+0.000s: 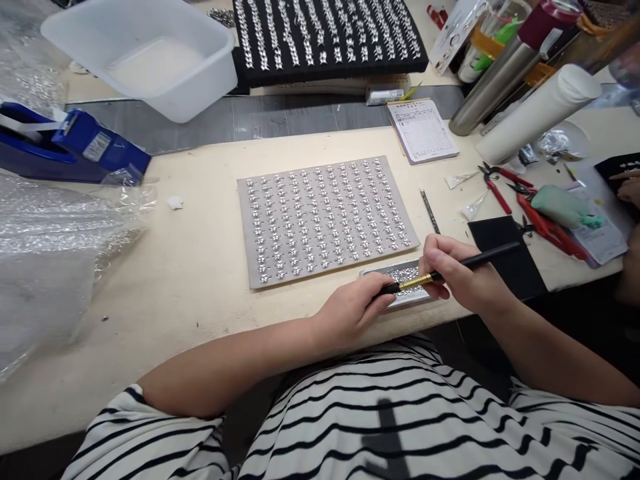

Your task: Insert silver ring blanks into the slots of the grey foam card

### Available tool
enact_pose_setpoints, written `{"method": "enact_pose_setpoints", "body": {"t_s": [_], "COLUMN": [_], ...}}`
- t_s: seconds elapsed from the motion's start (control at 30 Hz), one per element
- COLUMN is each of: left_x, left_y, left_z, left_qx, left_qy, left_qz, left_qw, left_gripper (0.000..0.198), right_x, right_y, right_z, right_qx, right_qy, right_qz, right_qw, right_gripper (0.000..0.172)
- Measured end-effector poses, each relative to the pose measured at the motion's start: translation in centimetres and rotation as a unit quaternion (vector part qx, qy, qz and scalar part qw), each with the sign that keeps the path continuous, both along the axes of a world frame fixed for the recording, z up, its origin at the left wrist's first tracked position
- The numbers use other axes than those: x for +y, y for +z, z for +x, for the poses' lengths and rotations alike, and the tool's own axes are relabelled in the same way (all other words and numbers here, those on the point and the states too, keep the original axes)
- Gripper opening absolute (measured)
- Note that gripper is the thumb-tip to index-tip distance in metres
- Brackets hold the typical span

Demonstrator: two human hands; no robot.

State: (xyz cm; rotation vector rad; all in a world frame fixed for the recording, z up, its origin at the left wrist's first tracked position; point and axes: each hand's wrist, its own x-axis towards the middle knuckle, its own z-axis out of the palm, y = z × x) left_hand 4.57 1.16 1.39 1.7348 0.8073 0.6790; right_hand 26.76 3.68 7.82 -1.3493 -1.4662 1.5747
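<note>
My right hand (463, 273) is closed round a slim brush (415, 281) with a black handle and a gold-coloured ferrule. At the brush's dark tip, the thumb and fingers of my left hand (353, 303) are pinched together; whether they grip only the bristles or also a small piece is hidden. Beneath both hands lies a shallow metal tray (395, 298) filled with tiny silvery bits, partly covered by the fingers. Just beyond it a grey board (246, 233) carries neat rows of small shiny silver pieces.
Behind stand a white plastic tub (210, 67) and a black display pad (330, 75) with silver rows. A blue tape dispenser (95, 143) and plastic wrap (45, 253) lie left. Rightward are a notepad (425, 133), pencil (430, 212), red-handled pliers (497, 190), bottles and another person's hand (631, 187).
</note>
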Motion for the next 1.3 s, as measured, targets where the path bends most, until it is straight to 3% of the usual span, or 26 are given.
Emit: {"method": "enact_pose_setpoints", "body": {"t_s": [0.1, 0.2, 0.27, 0.33, 0.43, 0.5, 0.7, 0.8, 0.87, 0.9, 0.97, 1.07, 1.17, 1.3], "left_x": [-0.2, -0.4, -0.4, -0.4, -0.3, -0.4, -0.4, -0.4, -0.5, -0.6, -0.9, -1.2, -1.3, -1.0], "left_y": [0.1, 0.2, 0.4, 0.5, 1.0, 1.5, 2.1, 1.7, 1.2, 1.0, 0.5, -0.1, -0.2, 0.5], "left_z": [0.1, 0.1, 0.2, 0.2, 0.0, -0.2, -0.8, -0.8, -0.7, -0.7, -0.6, -0.5, -0.6, -0.8], "left_qx": [0.016, 0.02, 0.026, 0.041, 0.061, 0.058, 0.036, 0.004, -0.007, -0.008, -0.007, 0.002, 0.011, 0.035], "left_qy": [-0.027, -0.052, -0.06, -0.057, -0.063, -0.074, -0.101, -0.014, 0.035, 0.04, 0.026, -0.004, -0.006, 0.001], "left_qz": [0.006, 0.013, 0.016, 0.015, 0.012, 0.007, -0.015, 0.007, 0.017, 0.017, 0.013, 0.005, 0.003, 0.034], "left_qw": [0.999, 0.998, 0.998, 0.997, 0.996, 0.996, 0.994, 1.0, 0.999, 0.999, 1.0, 1.0, 1.0, 0.999], "left_gripper": [0.031, 0.033, 0.034, 0.033, 0.032, 0.031, 0.028, 0.057, 0.07, 0.069, 0.064, 0.056, 0.05, 0.041], "right_x": [-0.7, -1.3, -1.5, -1.5, -1.9, -2.6, -4.1, -2.5, -0.2, 1.0, 3.4, 5.6, 6.6, 9.2], "right_y": [-0.3, -1.0, -1.4, -1.6, -1.6, -1.8, -2.5, -2.4, -2.7, -3.1, -4.3, -6.3, -7.1, -5.6], "right_z": [-0.4, -0.2, 0.3, 0.8, 0.8, 0.5, 0.7, 2.8, 5.0, 6.3, 8.6, 10.7, 11.7, 14.8], "right_qx": [-0.034, -0.038, 0.001, 0.048, 0.041, 0.036, 0.069, -0.005, -0.097, -0.168, -0.316, -0.425, -0.452, -0.429], "right_qy": [0.022, 0.078, 0.094, 0.053, -0.079, -0.129, -0.064, -0.154, -0.259, -0.273, -0.239, -0.169, -0.115, -0.183], "right_qz": [0.0, 0.002, 0.007, 0.017, 0.033, 0.04, 0.122, 0.266, 0.362, 0.388, 0.401, 0.319, 0.264, 0.338], "right_qw": [0.999, 0.996, 0.996, 0.997, 0.995, 0.99, 0.988, 0.951, 0.89, 0.864, 0.826, 0.831, 0.844, 0.817], "right_gripper": [0.042, 0.033, 0.042, 0.051, 0.038, 0.04, 0.034, 0.031, 0.03, 0.026, 0.026, 0.034, 0.042, 0.041]}}
